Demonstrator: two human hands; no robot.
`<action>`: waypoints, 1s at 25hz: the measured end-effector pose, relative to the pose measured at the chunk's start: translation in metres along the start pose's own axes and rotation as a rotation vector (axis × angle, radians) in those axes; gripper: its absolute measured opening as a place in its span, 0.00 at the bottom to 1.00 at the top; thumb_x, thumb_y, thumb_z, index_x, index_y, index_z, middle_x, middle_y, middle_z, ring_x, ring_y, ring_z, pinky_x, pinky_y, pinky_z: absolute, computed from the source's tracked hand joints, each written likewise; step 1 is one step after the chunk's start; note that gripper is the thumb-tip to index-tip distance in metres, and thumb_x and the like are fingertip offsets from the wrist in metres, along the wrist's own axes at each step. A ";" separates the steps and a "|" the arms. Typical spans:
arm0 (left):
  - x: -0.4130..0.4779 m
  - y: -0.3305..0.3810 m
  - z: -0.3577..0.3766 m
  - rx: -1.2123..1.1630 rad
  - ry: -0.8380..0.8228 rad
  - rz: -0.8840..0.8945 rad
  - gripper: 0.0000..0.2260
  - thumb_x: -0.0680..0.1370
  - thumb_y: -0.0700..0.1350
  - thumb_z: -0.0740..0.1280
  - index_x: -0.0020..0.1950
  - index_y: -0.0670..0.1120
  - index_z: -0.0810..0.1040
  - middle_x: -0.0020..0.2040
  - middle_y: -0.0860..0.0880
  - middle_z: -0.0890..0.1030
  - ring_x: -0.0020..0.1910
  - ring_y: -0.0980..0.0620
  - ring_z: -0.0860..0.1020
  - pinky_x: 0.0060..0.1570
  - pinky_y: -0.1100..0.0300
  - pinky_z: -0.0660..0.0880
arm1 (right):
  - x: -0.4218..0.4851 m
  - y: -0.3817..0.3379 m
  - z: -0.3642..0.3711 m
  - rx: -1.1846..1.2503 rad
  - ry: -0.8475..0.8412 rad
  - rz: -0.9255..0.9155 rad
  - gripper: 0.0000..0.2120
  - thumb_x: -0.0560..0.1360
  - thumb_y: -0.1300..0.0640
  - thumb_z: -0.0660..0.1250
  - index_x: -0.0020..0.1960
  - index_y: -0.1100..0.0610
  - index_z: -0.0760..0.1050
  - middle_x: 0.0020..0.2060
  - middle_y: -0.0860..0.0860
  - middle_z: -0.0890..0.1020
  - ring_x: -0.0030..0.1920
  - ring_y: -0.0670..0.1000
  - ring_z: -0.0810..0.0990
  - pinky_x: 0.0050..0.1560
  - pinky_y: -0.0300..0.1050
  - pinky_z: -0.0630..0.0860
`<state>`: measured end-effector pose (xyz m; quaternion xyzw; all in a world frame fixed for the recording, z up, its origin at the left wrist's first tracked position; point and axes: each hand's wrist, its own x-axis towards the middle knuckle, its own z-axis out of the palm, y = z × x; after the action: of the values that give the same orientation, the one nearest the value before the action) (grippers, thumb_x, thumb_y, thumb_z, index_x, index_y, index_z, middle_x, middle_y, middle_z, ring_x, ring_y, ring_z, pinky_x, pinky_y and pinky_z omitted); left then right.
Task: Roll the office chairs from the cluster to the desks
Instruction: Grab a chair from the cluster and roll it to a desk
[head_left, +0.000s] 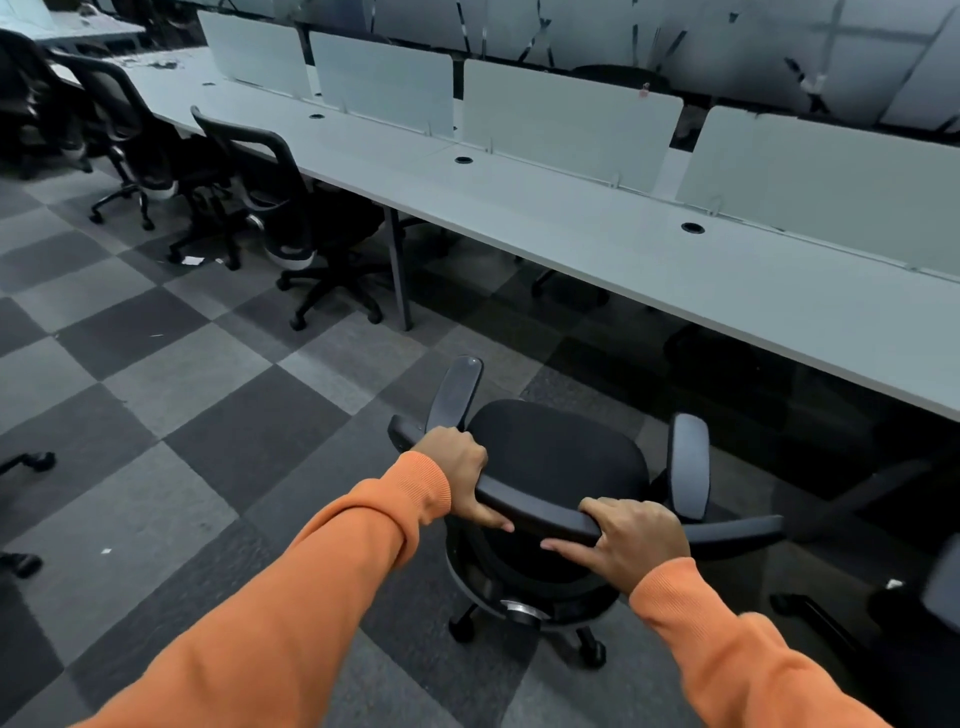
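Where I hold: the top rail of the chair (556, 457), which stands on the checked carpet (208, 415) just short of the desk (571, 223), seat towards it.
Left hand (457, 465): fingers curled over the rail, thumb beneath.
Right hand (636, 540): clamped on the rail's other end, thumb beneath.
Chair base: mostly hidden under the seat and my arms.
Right edge: another chair (935, 587), cut off and blurred.
Left edge: a stray castor (39, 460), its chair out of frame.
Under the desk: too dark to make out.
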<state>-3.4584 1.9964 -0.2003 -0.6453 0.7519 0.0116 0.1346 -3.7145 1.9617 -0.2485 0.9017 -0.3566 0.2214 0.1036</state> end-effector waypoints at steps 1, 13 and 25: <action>0.002 -0.006 0.001 0.001 0.001 0.012 0.37 0.60 0.81 0.61 0.35 0.45 0.75 0.33 0.49 0.80 0.30 0.49 0.74 0.33 0.58 0.72 | 0.004 -0.003 0.001 -0.007 0.005 0.004 0.31 0.67 0.23 0.57 0.32 0.51 0.77 0.24 0.45 0.76 0.24 0.49 0.76 0.24 0.41 0.69; 0.039 -0.091 0.009 0.019 0.045 -0.036 0.36 0.61 0.82 0.58 0.33 0.47 0.73 0.30 0.52 0.74 0.30 0.50 0.72 0.33 0.59 0.67 | 0.100 -0.010 0.043 0.037 -0.043 -0.058 0.31 0.67 0.23 0.57 0.35 0.50 0.79 0.25 0.44 0.77 0.26 0.48 0.77 0.26 0.41 0.71; 0.095 -0.251 0.028 -0.015 0.037 -0.143 0.39 0.56 0.83 0.51 0.36 0.48 0.75 0.32 0.53 0.74 0.31 0.50 0.72 0.35 0.58 0.73 | 0.258 -0.053 0.146 0.093 -0.078 -0.084 0.32 0.66 0.23 0.55 0.35 0.51 0.77 0.28 0.46 0.75 0.25 0.51 0.76 0.26 0.44 0.67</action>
<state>-3.2209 1.8674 -0.2086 -0.6984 0.7062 -0.0042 0.1165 -3.4636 1.7955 -0.2569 0.9277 -0.3116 0.1978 0.0565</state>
